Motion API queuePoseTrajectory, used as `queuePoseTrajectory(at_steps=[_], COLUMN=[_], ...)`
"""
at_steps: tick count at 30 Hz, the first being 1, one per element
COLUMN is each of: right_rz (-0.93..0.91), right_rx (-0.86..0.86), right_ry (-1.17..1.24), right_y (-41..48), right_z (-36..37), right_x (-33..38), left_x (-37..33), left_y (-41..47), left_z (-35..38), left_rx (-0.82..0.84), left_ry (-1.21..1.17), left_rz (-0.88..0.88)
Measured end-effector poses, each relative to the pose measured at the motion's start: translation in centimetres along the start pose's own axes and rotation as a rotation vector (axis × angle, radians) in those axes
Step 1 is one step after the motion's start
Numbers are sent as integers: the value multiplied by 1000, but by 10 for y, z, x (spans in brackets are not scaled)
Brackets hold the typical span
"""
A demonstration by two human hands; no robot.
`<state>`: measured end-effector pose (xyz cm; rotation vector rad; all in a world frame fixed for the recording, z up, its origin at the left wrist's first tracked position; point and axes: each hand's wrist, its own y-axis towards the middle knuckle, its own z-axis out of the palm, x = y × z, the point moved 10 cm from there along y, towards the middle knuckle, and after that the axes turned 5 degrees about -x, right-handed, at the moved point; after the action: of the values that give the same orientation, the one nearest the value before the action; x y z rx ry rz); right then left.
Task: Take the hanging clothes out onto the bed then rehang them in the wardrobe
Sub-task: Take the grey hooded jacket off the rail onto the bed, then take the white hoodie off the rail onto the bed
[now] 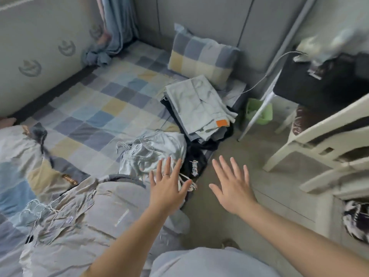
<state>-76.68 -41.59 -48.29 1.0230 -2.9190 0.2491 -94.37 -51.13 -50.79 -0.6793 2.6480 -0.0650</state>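
Clothes lie on the checked bed (95,108). A folded stack of pale green and dark garments (197,108) with an orange tag sits at the bed's right edge. Nearer me are crumpled light shorts (147,152) and a black garment with white lettering (194,166). A grey garment (89,212) lies at the lower left with several wire hangers (38,208) beside it. My left hand (169,182), fingers spread and wearing a ring, hovers over the edge of the shorts. My right hand (233,184) is spread over the floor beside the bed. Neither holds anything.
A checked pillow (201,56) leans on the grey wardrobe doors (209,19) at the head of the bed. A green bin (259,110), a dark side table (311,84) and a cream plastic chair (323,148) crowd the right. Curtains (117,25) hang at the back left.
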Motion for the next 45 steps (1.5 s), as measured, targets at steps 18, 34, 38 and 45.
queuePoseTrajectory(at_steps=[18, 34, 38, 45], right_rz=[796, 1375, 1427, 1564], right_rx=[-275, -497, -558, -592], right_ry=[20, -288, -417, -732], right_y=[-242, -412, -425, -469], right_z=[-94, -238, -313, -451], right_x=[-483, -698, -741, -783], left_x=[-590, -1006, -1110, -1247], left_y=[10, -69, -87, -141], left_z=[140, 155, 114, 33], left_rx=[149, 165, 96, 18], left_ry=[54, -166, -289, -505], left_rz=[918, 1668, 1808, 2029])
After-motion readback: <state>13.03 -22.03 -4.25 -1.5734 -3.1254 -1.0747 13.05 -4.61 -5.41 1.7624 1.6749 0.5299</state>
